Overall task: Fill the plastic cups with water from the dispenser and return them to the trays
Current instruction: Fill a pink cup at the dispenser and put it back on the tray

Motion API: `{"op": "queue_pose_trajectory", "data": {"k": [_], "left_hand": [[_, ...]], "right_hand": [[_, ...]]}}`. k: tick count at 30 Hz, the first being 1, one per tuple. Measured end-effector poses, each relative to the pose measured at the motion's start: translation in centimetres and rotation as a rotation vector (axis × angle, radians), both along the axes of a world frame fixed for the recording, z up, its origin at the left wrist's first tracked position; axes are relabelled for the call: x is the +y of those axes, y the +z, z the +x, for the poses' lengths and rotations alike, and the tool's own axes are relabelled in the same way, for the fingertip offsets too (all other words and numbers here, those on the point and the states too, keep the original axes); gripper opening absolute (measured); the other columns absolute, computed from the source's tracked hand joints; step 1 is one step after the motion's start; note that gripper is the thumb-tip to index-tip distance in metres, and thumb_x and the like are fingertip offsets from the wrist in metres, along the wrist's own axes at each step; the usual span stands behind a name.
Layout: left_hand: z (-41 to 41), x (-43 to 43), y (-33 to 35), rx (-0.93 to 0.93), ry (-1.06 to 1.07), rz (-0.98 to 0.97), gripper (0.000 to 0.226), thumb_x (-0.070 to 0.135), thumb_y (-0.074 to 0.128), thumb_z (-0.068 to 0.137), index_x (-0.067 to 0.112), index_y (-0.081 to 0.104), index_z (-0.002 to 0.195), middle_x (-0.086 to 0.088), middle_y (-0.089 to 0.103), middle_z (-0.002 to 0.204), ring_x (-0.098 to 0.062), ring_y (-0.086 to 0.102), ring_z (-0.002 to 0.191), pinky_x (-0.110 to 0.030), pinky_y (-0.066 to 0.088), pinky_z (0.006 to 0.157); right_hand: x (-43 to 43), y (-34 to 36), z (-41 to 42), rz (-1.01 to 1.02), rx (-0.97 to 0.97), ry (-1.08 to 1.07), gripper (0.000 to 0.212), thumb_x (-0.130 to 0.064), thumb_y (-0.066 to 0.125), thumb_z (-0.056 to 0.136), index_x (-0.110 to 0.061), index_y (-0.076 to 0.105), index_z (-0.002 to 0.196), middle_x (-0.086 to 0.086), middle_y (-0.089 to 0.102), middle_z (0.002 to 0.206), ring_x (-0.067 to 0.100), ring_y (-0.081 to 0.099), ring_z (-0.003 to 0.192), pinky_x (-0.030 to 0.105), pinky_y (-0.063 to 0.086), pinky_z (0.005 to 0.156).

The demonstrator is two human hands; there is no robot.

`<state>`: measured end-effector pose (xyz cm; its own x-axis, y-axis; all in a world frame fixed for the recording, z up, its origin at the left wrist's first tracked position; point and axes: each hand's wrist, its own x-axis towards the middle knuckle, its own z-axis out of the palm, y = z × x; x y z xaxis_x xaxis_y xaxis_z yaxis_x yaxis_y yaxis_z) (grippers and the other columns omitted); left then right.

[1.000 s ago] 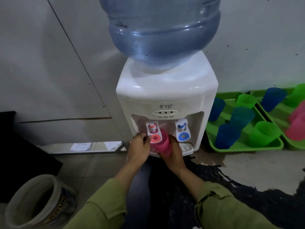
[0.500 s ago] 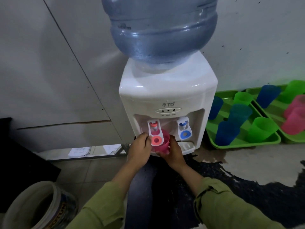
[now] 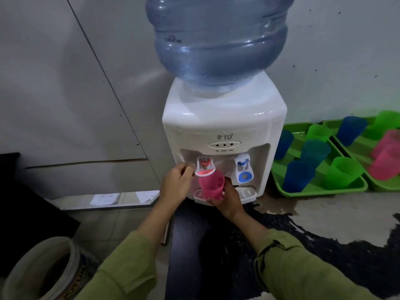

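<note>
The right hand (image 3: 229, 200) grips the pink cup (image 3: 211, 186) by its base, holding it tilted under the red tap (image 3: 205, 171) at the front of the dispenser (image 3: 223, 126), above the drip tray (image 3: 246, 193). The left hand (image 3: 176, 182) curls its fingers against that tap's left edge; whether they pinch it is unclear.

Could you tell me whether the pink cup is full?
Cannot tell: no water line shows inside the pink cup held under the red tap.

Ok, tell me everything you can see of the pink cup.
The pink cup is translucent plastic, tapered, wider at the rim. It is held roughly upright, right under the red tap and above the drip tray. The right hand grips its lower part from the right. Its water level cannot be told.
</note>
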<state>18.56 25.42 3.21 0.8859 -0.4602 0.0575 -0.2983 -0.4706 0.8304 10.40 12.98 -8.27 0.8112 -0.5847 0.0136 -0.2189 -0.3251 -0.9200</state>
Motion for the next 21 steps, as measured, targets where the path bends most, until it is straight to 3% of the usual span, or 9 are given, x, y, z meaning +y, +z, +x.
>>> {"op": "queue_pose_trajectory", "data": {"k": [4, 6, 8, 10, 12, 14, 21], "left_hand": [[-0.2, 0.5, 0.7, -0.271, 0.174, -0.142, 0.022, 0.034, 0.055, 0.089, 0.016, 0.054, 0.078, 0.000, 0.055, 0.070, -0.015, 0.049, 0.064, -0.030, 0.037, 0.058], [-0.2, 0.1, 1.6, -0.336, 0.222, -0.269, 0.021, 0.030, 0.057, 0.088, 0.013, 0.048, 0.094, -0.005, 0.049, 0.091, -0.019, 0.049, 0.077, -0.035, 0.042, 0.068], [0.0, -0.4, 2.6, -0.419, 0.226, -0.344, 0.036, 0.027, 0.058, 0.086, 0.005, 0.043, 0.110, -0.010, 0.040, 0.109, -0.026, 0.046, 0.100, -0.045, 0.045, 0.084], [0.5, -1.2, 3.7, -0.548, 0.207, -0.345, 0.048, 0.029, 0.057, 0.086, 0.000, 0.041, 0.121, -0.018, 0.038, 0.121, -0.029, 0.037, 0.117, -0.047, 0.035, 0.102], [1.1, -1.9, 4.9, -0.649, 0.153, -0.325, 0.054, 0.035, 0.050, 0.088, 0.000, 0.040, 0.128, -0.021, 0.038, 0.132, -0.028, 0.031, 0.127, -0.032, 0.020, 0.110], [1.8, -2.5, 5.8, -0.713, 0.066, -0.281, 0.053, 0.038, 0.044, 0.090, 0.005, 0.041, 0.132, -0.018, 0.037, 0.138, -0.029, 0.028, 0.132, -0.025, 0.012, 0.111], [3.5, -3.5, 5.8, -0.915, -0.067, -0.219, 0.047, 0.032, 0.041, 0.092, 0.000, 0.049, 0.126, -0.021, 0.044, 0.135, -0.033, 0.032, 0.132, -0.037, 0.023, 0.111]], "right_hand": [[0.7, 1.4, 0.0, 0.081, -0.073, -0.043, 0.078, -0.045, 0.084, 0.050, -0.026, 0.045, 0.115, -0.010, 0.057, 0.107, 0.007, 0.057, 0.094, 0.016, 0.046, 0.080], [0.9, 1.7, 0.2, 0.098, -0.075, -0.049, 0.088, -0.046, 0.087, 0.049, -0.022, 0.044, 0.122, -0.007, 0.056, 0.113, 0.010, 0.058, 0.100, 0.023, 0.050, 0.087], [0.9, 1.9, 0.3, 0.089, -0.063, -0.056, 0.093, -0.043, 0.088, 0.051, -0.019, 0.041, 0.127, -0.004, 0.056, 0.118, 0.012, 0.057, 0.105, 0.026, 0.048, 0.092], [0.8, 1.9, 0.2, 0.083, -0.053, -0.053, 0.093, -0.038, 0.089, 0.053, -0.017, 0.039, 0.129, -0.001, 0.056, 0.122, 0.015, 0.056, 0.110, 0.025, 0.046, 0.094], [0.7, 2.0, 0.1, 0.070, -0.032, -0.053, 0.092, -0.035, 0.088, 0.055, -0.015, 0.039, 0.129, 0.002, 0.056, 0.123, 0.018, 0.056, 0.111, 0.029, 0.046, 0.096], [0.7, 2.1, -0.1, 0.080, -0.032, -0.054, 0.091, -0.036, 0.087, 0.055, -0.015, 0.039, 0.129, 0.003, 0.057, 0.122, 0.020, 0.057, 0.110, 0.034, 0.048, 0.096], [0.5, 2.4, -0.1, 0.066, -0.026, -0.030, 0.087, -0.035, 0.086, 0.057, -0.014, 0.040, 0.127, 0.001, 0.057, 0.120, 0.016, 0.056, 0.108, 0.025, 0.045, 0.092]]}}
